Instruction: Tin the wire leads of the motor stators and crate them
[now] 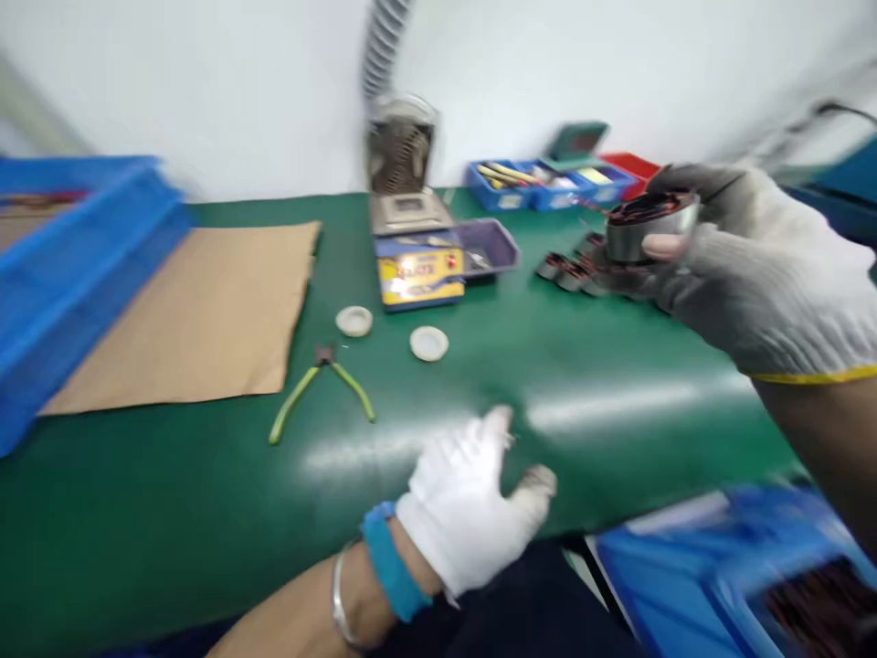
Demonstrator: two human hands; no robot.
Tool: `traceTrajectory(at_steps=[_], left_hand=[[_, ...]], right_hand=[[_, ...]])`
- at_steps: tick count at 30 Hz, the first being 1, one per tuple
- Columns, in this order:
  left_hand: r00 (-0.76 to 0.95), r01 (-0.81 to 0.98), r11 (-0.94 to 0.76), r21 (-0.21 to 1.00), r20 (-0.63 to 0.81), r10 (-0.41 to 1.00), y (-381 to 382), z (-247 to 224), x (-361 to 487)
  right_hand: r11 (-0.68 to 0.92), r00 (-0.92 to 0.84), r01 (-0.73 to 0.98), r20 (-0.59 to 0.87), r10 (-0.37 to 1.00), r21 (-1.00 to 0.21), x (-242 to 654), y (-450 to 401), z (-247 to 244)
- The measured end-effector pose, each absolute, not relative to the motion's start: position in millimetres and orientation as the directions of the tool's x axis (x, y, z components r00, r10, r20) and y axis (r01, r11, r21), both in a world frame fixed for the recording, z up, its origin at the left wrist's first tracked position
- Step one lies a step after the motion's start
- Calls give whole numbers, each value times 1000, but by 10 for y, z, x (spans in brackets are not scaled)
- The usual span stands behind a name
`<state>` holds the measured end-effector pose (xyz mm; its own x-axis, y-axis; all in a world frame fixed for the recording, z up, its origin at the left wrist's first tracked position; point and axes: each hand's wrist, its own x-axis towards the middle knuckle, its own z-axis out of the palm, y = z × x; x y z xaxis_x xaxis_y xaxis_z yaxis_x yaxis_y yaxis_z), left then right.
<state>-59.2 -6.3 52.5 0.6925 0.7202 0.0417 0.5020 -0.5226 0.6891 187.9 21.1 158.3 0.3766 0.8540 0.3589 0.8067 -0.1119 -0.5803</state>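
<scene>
My right hand (740,256), in a white glove with a bare thumb tip, is raised at the right. It grips a stator (640,238), a grey metal ring with copper windings inside. Several similar stators (572,272) sit on the green table just beyond and below that hand, partly hidden by it. My left hand (472,507), also gloved in white, hovers at or touches the table's near edge; which of these I cannot tell. Its thumb and fingers are spread, with nothing held. Green-handled cutters (324,379) lie spread apart to its upper left.
Two small white dishes (428,344) rest mid-table. Behind stand a yellow-blue box (421,277), a purple tray (490,245) and a lamp-like device (404,164) with a flexible hose. Cardboard (206,311) and a blue crate (82,247) are left; blue bins (503,194) line the back.
</scene>
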Motion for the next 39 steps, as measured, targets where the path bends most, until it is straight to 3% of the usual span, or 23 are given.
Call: traceTrajectory(at_steps=[2, 5, 7, 9, 10, 11, 14, 17, 22, 29, 35, 39], left_hand=[[694, 504, -537, 677, 52, 718, -75, 539, -628], [719, 485, -570, 663, 68, 691, -62, 516, -648], [736, 491, -563, 665, 30, 677, -50, 502, -651], [738, 525, -534, 663, -43, 673, -40, 506, -649], [731, 549, -513, 660, -81, 678, -35, 515, -646], [717, 575, -492, 654, -113, 688, -28, 528, -641], [664, 636, -437, 637, -163, 729, -3, 565, -617], [650, 646, -412, 643, -180, 739, 19, 568, -598], [677, 585, -403, 704, -151, 720, 37, 509, -591], [705, 564, -459, 687, -111, 700, 6, 483, -602], [771, 517, -552, 655, -77, 632, -40, 444, -607], [774, 515, -553, 655, -78, 628, -26, 416, -594]], right_hand=[[-117, 508, 570, 237, 828, -813, 1912, -444, 1510], [-274, 736, 423, 151, 660, -864, 2062, -1410, 1308], [-537, 881, 363, 93, 465, -761, 2160, -2041, 1083], [-832, 956, 244, -21, 293, -499, 2183, -2564, 794], [-916, 963, 223, -71, 260, -333, 2160, -2756, 635], [-944, 964, 212, -104, 244, -252, 2120, -2894, 475], [-950, 943, 270, -155, 293, -155, 1966, -3014, 36], [-888, 874, 445, -157, 459, -118, 1927, -2875, -272], [-782, 781, 624, -36, 623, -8, 2148, -2677, -500], [-777, 761, 629, 179, 623, 30, 2322, -2817, -385], [-851, 780, 520, 443, 441, -69, 2774, -2457, 150], [-843, 810, 531, 349, 472, -91, 3356, -1651, 541]])
